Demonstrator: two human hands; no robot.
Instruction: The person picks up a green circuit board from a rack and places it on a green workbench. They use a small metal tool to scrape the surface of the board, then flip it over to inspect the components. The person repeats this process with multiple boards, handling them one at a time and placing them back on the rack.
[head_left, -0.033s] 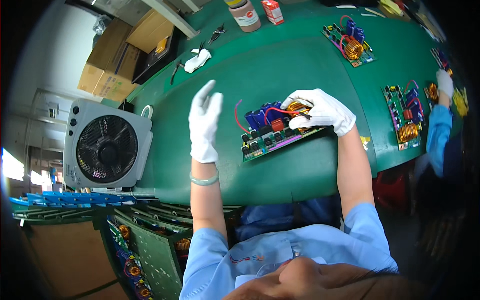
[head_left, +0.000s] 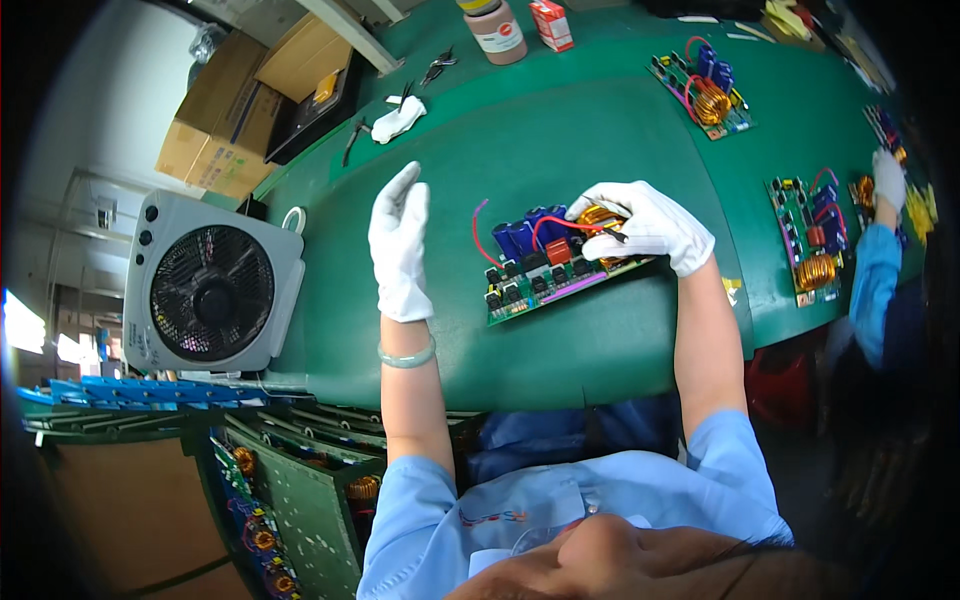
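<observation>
A person in white gloves works at a green desk (head_left: 500, 372), seen from above. The circuit board (head_left: 545, 277) lies in front of them, slightly right of centre, set at a slant with its right end farther from the person. The right hand (head_left: 645, 230) grasps the copper coil (head_left: 602, 220) at that end, fingers curled over the top and thumb at the near side; a red wire (head_left: 550, 219) arches across to it, its dark tip against the thumb, though whether it is pinched cannot be told. The left hand (head_left: 400, 245) is free, fingers raised and palm turned toward the board, touching nothing. Little has just changed: the left hand has shifted slightly to the left, so its gap from the board is a touch wider, while the right hand's grip and the board's position look the same. That seems to leave the work where it was, with the board steadied from one end only. Two similar boards, one farther off (head_left: 710, 98) and one nearer (head_left: 808, 245), lie to the right, near a co-worker's gloved hand (head_left: 888, 180). A grey fan (head_left: 212, 290) stands at the left.
</observation>
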